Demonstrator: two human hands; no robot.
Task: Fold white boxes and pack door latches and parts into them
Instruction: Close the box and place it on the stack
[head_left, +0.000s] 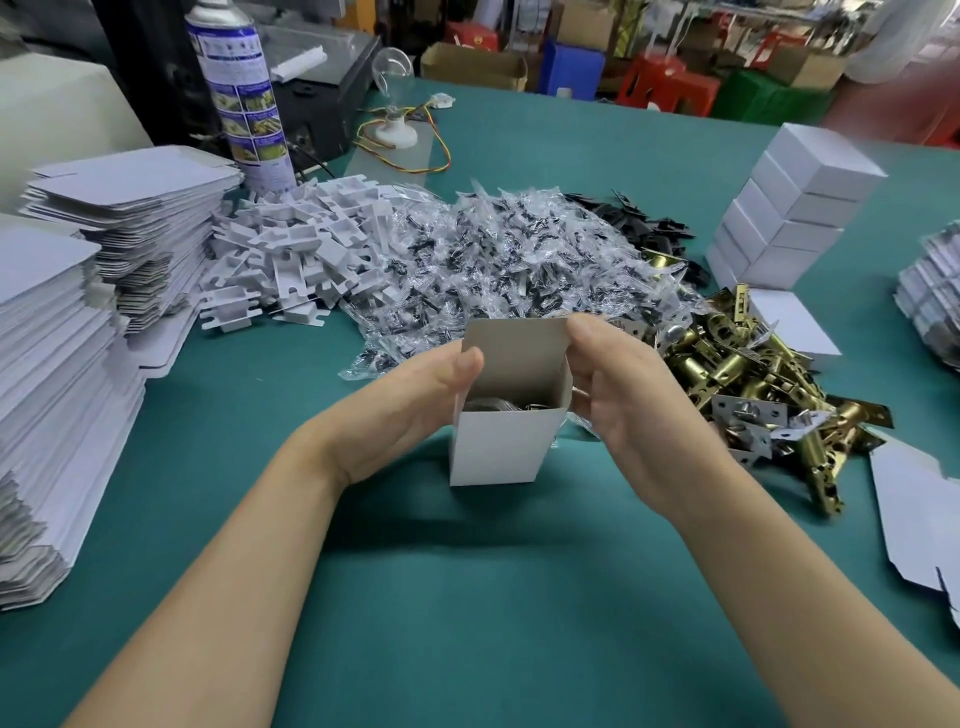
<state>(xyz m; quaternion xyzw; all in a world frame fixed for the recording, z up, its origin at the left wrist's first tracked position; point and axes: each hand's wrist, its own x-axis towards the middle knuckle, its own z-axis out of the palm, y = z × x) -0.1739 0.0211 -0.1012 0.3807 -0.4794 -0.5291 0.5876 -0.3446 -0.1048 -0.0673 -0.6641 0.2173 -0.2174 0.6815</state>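
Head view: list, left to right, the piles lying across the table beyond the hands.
Flat box stacks → white plastic pieces → clear bagged screws → brass latches → another flat stack at the right edge.

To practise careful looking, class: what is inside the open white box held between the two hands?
Silvery metal parts show just below the rim of the white box, its lid flap upright. The front wall hides anything deeper.

Bare left hand (410, 415), bare right hand (631, 415), bare forearms (234, 571)
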